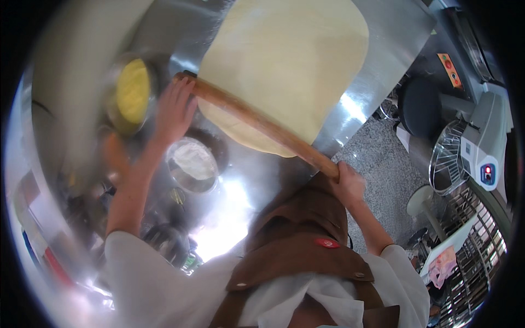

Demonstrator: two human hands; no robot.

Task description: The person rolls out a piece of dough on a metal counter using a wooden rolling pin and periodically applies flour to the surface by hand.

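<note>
A wooden rolling pin point(258, 122) lies slantwise across a large, thin sheet of pale dough point(283, 61). At the pin's upper left end, my left hand point(174, 108) holds it with fingers laid over the top. My right hand point(348, 184) is wrapped around the lower right end, beyond the dough's near edge. The dough rests on a stainless steel worktable point(393, 37), and a rounded flap of it shows on my side of the pin. Near my left forearm, a metal bowl holds white flour point(195, 160).
Farther left, another metal bowl contains a yellow mass point(133, 91). A stand mixer point(484, 139) with a wire guard is beyond the table's right edge, above a speckled floor point(369, 151). A wire rack point(475, 262) stands lower right. Items at far left are blurred.
</note>
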